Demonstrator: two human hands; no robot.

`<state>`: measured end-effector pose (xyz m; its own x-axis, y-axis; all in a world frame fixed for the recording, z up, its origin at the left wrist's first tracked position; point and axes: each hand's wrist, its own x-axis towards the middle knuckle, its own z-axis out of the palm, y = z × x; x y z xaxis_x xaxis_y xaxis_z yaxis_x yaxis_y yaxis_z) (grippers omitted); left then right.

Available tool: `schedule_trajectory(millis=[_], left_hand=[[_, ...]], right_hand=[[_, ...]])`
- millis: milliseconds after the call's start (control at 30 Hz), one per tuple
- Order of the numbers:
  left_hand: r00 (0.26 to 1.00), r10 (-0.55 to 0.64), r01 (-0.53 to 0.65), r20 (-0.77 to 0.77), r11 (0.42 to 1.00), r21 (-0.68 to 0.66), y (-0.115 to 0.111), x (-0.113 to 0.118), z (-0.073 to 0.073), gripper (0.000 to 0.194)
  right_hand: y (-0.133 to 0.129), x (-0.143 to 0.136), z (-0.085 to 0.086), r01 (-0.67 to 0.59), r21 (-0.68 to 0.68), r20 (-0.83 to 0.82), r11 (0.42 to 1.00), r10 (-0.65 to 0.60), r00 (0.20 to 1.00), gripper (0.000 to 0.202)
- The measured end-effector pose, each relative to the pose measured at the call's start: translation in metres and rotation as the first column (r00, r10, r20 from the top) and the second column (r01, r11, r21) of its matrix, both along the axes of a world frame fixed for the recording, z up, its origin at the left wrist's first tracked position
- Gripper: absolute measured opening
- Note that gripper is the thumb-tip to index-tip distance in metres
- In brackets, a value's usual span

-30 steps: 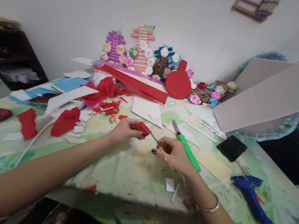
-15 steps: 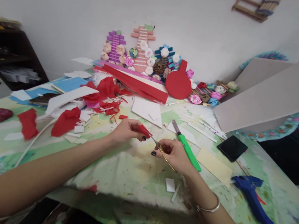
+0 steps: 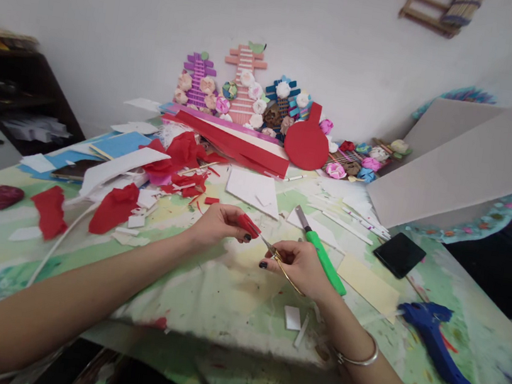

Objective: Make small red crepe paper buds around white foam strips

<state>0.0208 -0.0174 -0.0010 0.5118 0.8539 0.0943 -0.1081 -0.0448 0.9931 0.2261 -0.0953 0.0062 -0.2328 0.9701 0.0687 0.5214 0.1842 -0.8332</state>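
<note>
My left hand (image 3: 220,224) pinches a small red strip (image 3: 249,225) of paper or card above the table. Its outer end points toward my right hand (image 3: 296,264), which is closed around a small pair of scissors (image 3: 281,265) with gold-coloured handles. The blade tips meet the near end of the red strip; whether they are cutting into it I cannot tell. Just behind my right hand lies a green-handled utility knife (image 3: 325,259) on the table. A small red rectangle (image 3: 211,201) rests beyond my left hand.
Crumpled red scraps (image 3: 113,209) and white offcuts cover the left. A round red cutout with a neck (image 3: 307,143) leans at the back among paper-flower crafts. To the right are a blue glue gun (image 3: 435,341), a black flat square (image 3: 399,255) and a big grey board (image 3: 461,157).
The view has shifted very slightly. Both hands, the red strip and the scissors hold almost the same position, with the blades still at the strip's end.
</note>
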Motion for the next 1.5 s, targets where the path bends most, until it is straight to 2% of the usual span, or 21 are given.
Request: schedule_trajectory(millis=[367,700,1133,1500], left_hand=[[1.000,-0.016,0.016,0.024,1.000,0.005,0.0001,-0.0010,-0.0010,0.013],[0.999,-0.034,0.034,0.013,0.999,0.008,-0.0005,-0.0012,-0.0001,0.014],[0.997,-0.064,0.064,-0.034,0.998,-0.006,-0.0022,0.0006,-0.0005,0.018],[0.999,-0.053,0.053,-0.010,0.998,-0.029,-0.0016,0.0011,-0.0008,0.016]], right_hand=[[-0.0010,-0.0010,0.0011,-0.005,-0.003,0.015,1.000,0.005,1.000,0.042],[-0.0002,-0.0012,-0.0082,-0.001,-0.039,-0.044,0.999,-0.001,0.999,0.040],[-0.0021,-0.0064,-0.0045,-0.019,-0.069,-0.070,0.997,0.014,0.997,0.041],[-0.0012,-0.0071,-0.0019,-0.004,-0.052,-0.007,0.999,0.004,1.000,0.045]])
